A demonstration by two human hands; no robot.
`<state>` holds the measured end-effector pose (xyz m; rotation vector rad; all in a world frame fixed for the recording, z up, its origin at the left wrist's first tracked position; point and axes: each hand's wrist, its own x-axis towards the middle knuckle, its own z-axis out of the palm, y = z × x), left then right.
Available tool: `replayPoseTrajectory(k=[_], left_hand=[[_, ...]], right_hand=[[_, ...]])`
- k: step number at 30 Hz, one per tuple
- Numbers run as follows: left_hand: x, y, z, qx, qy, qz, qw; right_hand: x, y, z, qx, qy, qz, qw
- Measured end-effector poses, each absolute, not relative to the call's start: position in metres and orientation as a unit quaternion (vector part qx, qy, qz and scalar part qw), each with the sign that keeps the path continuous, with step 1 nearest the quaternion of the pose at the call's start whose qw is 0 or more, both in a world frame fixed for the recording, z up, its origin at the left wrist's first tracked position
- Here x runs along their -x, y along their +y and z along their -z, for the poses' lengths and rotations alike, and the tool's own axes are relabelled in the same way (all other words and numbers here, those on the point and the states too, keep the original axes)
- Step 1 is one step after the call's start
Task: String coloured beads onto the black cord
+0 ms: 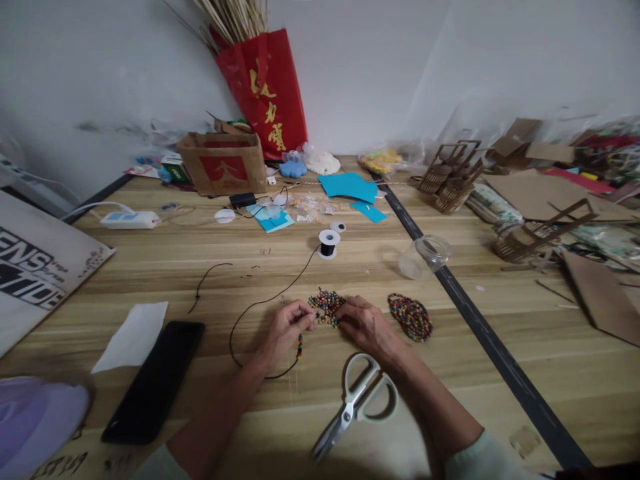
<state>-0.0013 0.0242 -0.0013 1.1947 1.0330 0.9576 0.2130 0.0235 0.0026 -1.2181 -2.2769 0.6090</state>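
My left hand point(290, 325) is closed in a pinch on a thin black cord point(241, 317). A short row of strung colourful beads point(300, 347) hangs below its fingers. The cord loops left across the table and back to a white spool point(329, 244) wound with black cord. Between my hands lies a pile of small multicoloured beads point(327, 303). At its right edge rests my right hand point(363, 320), fingers curled together among the beads; whatever the tips hold is hidden. A coiled bead string point(410, 317) lies to the right of that hand.
Scissors point(353, 407) with pale handles lie close below my right hand. A black phone point(154, 381) and white paper point(131, 337) are at left. A clear round container point(425, 257) stands right of the spool. Woven baskets point(540, 233) and cardboard point(600, 293) crowd the far right.
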Motion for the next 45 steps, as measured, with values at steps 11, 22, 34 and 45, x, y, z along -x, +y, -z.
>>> replayPoseTrajectory(k=[11,22,34,45], left_hand=[[0.000,0.020,0.004,-0.568,0.449,-0.381,0.575],[-0.005,0.011,0.002,-0.615,0.396,-0.316,0.604],[-0.004,0.003,-0.005,-0.649,0.352,-0.213,0.640],[0.007,0.011,-0.010,-0.637,0.345,-0.137,0.676]], right_hand=[[-0.210,0.022,-0.004,0.450,-0.837,-0.213,0.226],[-0.211,0.023,0.003,0.427,-0.863,-0.164,0.212],[-0.207,0.017,-0.013,0.454,-0.771,-0.290,0.339],[-0.190,0.009,-0.007,0.435,-0.652,-0.477,0.397]])
